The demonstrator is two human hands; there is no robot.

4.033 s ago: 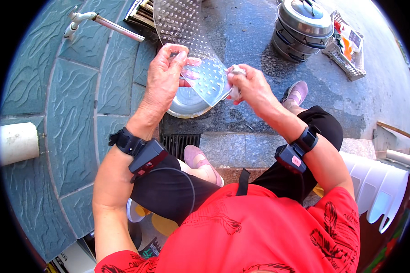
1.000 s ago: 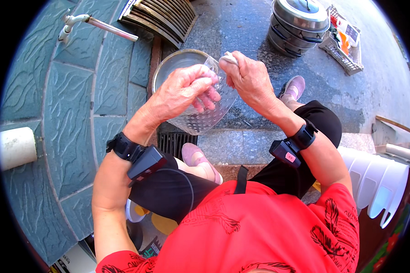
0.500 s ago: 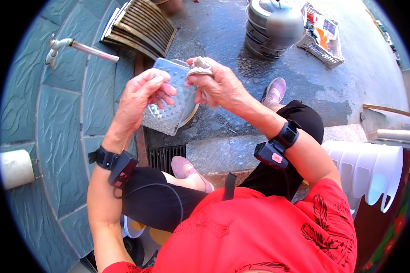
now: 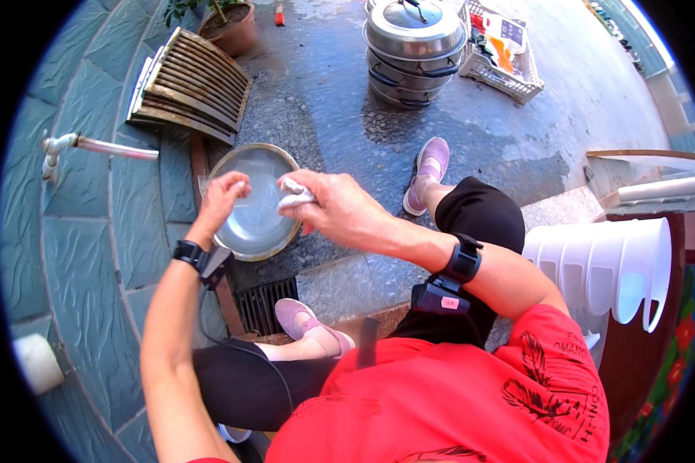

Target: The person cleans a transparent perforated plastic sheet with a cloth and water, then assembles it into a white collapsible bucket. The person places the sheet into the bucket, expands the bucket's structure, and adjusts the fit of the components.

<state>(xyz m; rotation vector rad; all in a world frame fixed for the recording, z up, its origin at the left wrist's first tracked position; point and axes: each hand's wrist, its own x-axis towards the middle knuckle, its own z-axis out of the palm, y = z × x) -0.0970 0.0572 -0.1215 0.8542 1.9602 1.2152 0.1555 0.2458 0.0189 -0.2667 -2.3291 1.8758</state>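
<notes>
Now, right hand [image 4: 336, 204]: fingers clamped on pale cloth [image 4: 294, 194].
Left hand [image 4: 222, 198]: fingers curled; hold unclear.
Dimpled sheet: no longer screens basin [image 4: 251, 231] beneath hands, leaving interior exposed; position unclear.

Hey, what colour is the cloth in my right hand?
The cloth in your right hand is off-white, best seen in the head view.

1. Near right: black capitals [image 4: 578, 356] on the sleeve of the red shirt [image 4: 440, 386], running beside printed feathers (folds break up some lines).
2. Near, right side: pink label [image 4: 449, 303] on black wrist device [image 4: 428, 297]; marks too small to read.
3. Far right: white package [image 4: 511, 31] in crate [image 4: 523, 86]; dark print, illegible.
</notes>
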